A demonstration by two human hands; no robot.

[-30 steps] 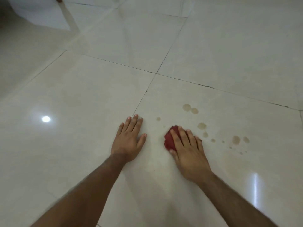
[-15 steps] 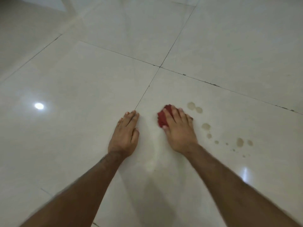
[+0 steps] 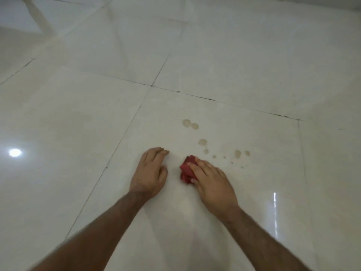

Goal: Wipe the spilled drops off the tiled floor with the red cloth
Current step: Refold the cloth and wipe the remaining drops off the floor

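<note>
The right hand lay palm-down on a crumpled red cloth, its fingers stretched nearly straight over the bundle and pressing it to the glossy cream tiled floor; the thumb lay along the near edge of the cloth. Most of the cloth was hidden under the hand, with only its left and far part showing. The left hand rested on the floor just beside the cloth without touching it, holding nothing, its fingers loosely bent with the tips on the tile.

A scatter of pale brown spilled drops lay on the same tile, beyond and to the right of the cloth. Two larger drops sat farthest away, touching each other; smaller ones trailed to the right, the nearest just beside the right hand's fingertips. The cloth touched none of them.

Dark grout lines crossed the floor, and a round light reflection shone on the tile at far left.
</note>
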